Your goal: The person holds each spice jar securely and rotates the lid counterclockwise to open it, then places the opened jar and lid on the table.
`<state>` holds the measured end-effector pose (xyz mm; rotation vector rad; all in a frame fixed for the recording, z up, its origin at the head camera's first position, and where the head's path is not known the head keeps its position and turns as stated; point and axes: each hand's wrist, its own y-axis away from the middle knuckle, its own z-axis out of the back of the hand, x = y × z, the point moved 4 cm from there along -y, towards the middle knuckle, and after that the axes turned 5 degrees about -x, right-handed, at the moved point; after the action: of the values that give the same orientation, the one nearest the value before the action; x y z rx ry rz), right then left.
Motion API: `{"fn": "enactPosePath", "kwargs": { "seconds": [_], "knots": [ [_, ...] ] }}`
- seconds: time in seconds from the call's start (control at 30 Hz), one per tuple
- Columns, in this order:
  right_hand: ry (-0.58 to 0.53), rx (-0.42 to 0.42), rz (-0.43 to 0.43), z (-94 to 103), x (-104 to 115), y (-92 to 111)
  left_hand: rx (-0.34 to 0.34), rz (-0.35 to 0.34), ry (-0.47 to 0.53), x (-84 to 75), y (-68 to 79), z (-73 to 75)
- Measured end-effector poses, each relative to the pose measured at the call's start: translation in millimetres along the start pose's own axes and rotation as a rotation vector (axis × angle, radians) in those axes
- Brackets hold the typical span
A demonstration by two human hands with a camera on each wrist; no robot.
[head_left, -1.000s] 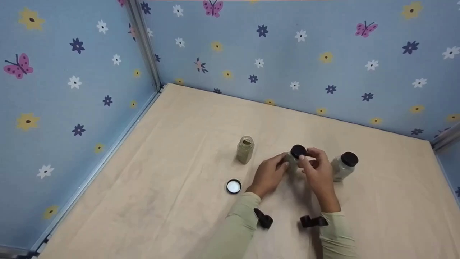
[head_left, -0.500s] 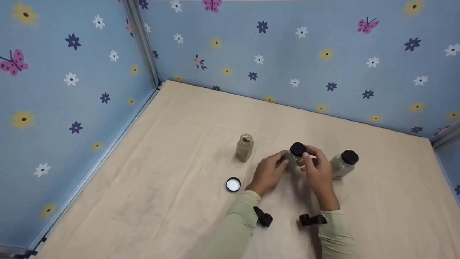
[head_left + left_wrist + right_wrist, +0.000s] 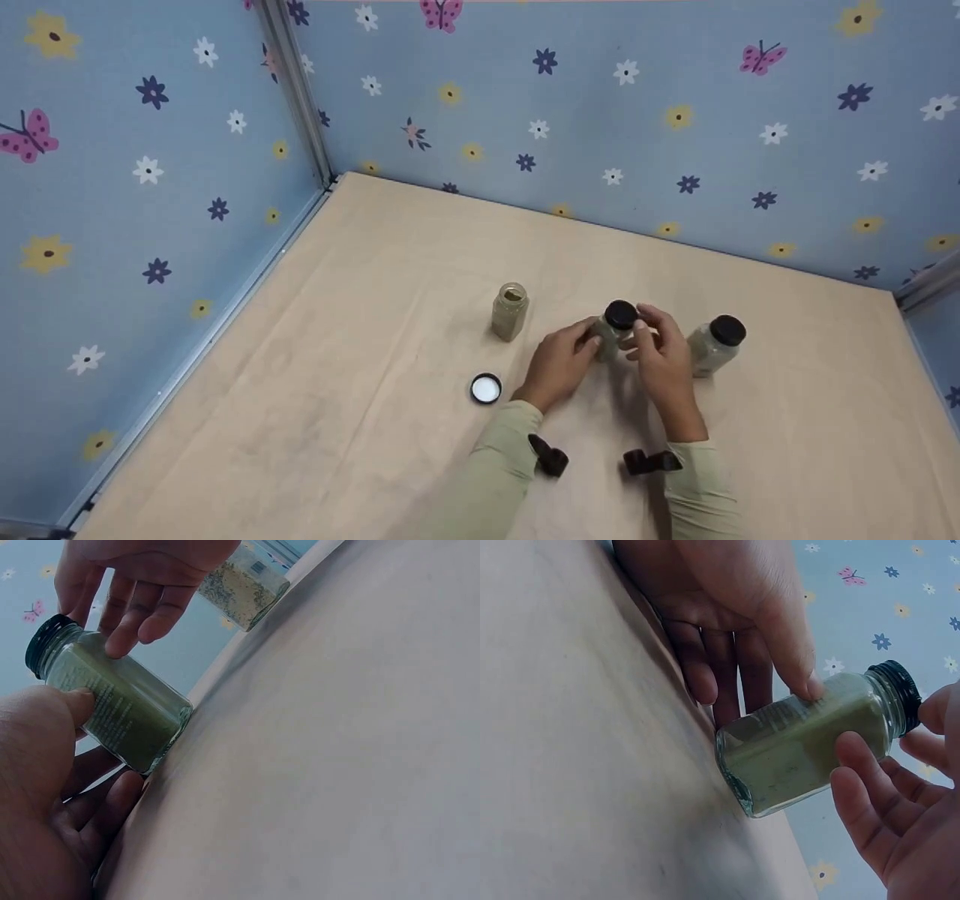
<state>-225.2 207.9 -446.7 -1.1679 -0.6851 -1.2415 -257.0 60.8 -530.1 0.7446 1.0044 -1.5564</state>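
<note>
A square glass spice jar with green powder and a black lid stands on the table between the hands. My left hand holds its body, with the thumb across the printed side. My right hand is at the lid, its thumb and forefinger at the rim. In the right wrist view the thumb touches the lid's edge, while other fingers lie along the glass. Left of them stands a lidless jar. Its likely lid lies white inside up.
Another black-lidded jar stands just right of my right hand; the left wrist view shows speckled, dried contents in a jar. A beige cloth covers the table. Blue flowered panels border it at the back and left.
The right thumb has shifted from the lid's front toward its right side. My left hand keeps its hold, and the jar stays in place. The camera view moves slightly.
</note>
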Motion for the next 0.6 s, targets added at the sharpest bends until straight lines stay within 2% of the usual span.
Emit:
{"fn": "enactPosePath", "kwargs": {
  "seconds": [0.3, 0.6],
  "knots": [
    [-0.007, 0.002, 0.001, -1.0, -2, -3, -0.015, -0.008, -0.005, -0.7, -1.6, 2.8],
    [0.019, -0.004, -0.018, 2.1, -40, -10, -0.011, 0.004, 0.005, -1.4, -0.5, 1.0]
  ]
}}
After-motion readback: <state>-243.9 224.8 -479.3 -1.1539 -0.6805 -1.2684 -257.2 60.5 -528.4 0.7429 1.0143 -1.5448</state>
